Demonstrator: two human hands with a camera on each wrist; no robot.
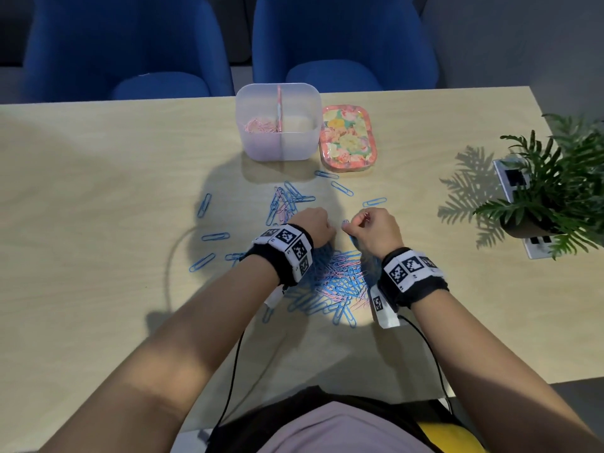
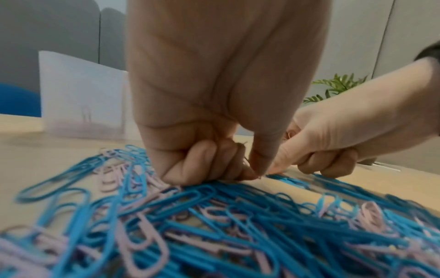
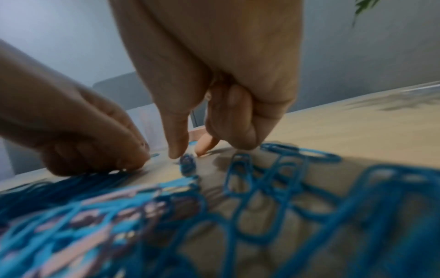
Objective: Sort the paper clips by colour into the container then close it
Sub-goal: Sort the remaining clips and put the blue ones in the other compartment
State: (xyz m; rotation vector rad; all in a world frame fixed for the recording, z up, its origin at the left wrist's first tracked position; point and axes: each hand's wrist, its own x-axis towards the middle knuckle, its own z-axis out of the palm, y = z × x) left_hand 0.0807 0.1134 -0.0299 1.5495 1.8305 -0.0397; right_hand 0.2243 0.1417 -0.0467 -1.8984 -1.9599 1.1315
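A mixed pile of blue and pink paper clips [image 1: 336,282] lies on the table under my wrists, with more clips [image 1: 287,201] scattered toward the container. The translucent divided container [image 1: 277,93] stands open at the back, with pink clips in its left compartment. My left hand [image 1: 313,223] is curled, its thumb and forefinger [image 2: 258,169] pinching thin clips at the pile's far edge. My right hand [image 1: 369,228] keeps pink clips [image 2: 290,134] in its curled fingers. Its thumb [image 3: 177,148] and forefinger point down beside a blue clip [image 3: 188,163].
The floral lid [image 1: 348,135] lies flat to the right of the container. A potted plant [image 1: 549,197] stands near the right table edge beside marker cards. Loose blue clips [image 1: 214,237] lie left of the pile. Blue chairs stand behind the table.
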